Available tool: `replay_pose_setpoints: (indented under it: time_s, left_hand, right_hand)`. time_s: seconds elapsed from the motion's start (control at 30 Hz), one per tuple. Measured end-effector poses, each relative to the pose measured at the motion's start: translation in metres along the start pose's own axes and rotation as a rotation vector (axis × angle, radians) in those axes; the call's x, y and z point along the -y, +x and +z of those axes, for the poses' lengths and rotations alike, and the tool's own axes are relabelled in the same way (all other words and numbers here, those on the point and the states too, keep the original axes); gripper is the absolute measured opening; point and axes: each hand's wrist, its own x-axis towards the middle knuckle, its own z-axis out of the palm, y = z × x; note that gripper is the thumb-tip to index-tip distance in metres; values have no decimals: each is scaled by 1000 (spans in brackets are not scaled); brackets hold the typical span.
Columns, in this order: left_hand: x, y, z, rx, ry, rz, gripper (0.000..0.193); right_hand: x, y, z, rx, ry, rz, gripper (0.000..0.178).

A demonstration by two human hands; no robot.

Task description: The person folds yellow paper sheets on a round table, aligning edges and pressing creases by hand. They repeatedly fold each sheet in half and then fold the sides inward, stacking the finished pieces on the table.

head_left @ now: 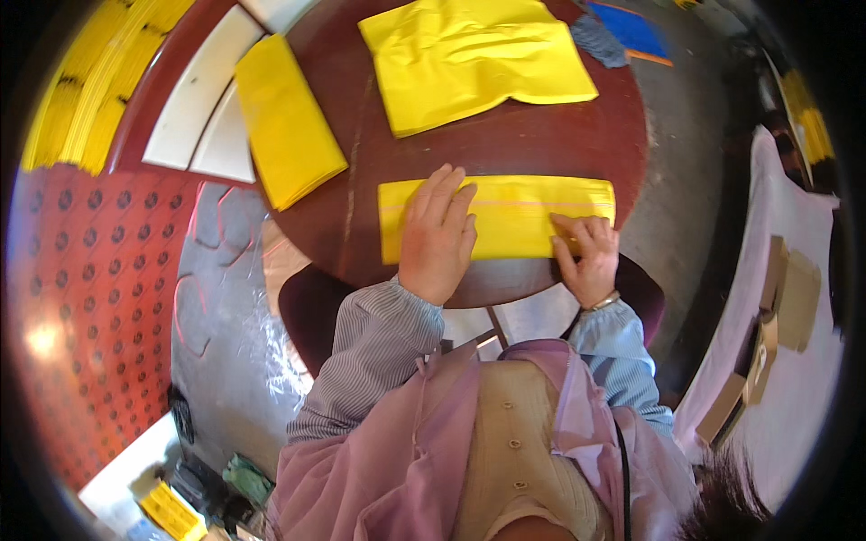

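Note:
A folded yellow plastic sheet (514, 221) lies lengthwise near the front edge of the round dark red table (505, 149), with a thin pale line along its upper part. My left hand (439, 234) is flat on its left part, fingers stretched toward the far side. On the right end, my right hand (589, 257) rests with fingers slightly bent and thumb apart, touching the sheet near its front edge. Neither hand lifts it. Farther back lies a wider, creased yellow sheet (478, 68). To the left, a folded yellow bundle (287, 122) hangs slightly over the table edge.
White panels (203, 131) and a stack of yellow sheets (95, 81) stand at the far left. A grey cloth (599, 41) sits at the table's back right, beside a blue sheet (631, 32). Cardboard boxes (762, 343) rest on a pale-covered surface at right.

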Motion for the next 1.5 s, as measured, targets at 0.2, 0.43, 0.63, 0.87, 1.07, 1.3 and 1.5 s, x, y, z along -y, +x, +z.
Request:
replay_pose_setpoints:
  time_s: [0.2,0.43,0.63,0.87,1.07,1.3,1.5]
  left_hand:
    - [-12,7,34,242,52,-87,90]
    - [-15,-4,34,299,237,45,67]
    - [-18,-3,37,279,269,54,64]
    - [-16,-4,38,260,299,83,63]
    - [-16,-3,37,276,309,79,61]
    - [-12,-1,42,318,342,58,57]
    - [-16,-1,38,312,308,68,66]
  right_hand:
    - [-4,-8,-1,-16,40,69,36]
    - [-27,-27,-7,-110,23,190,36]
    - [-39,-31,-2,-252,35,235,22]
    - [-49,-23,-4,-280,132,405,10]
    - [-19,-3,-15,-288,-97,209,28]
    - [48,33,46,150,164,-83,65]
    - [20,28,45,211,-23,-16,76]
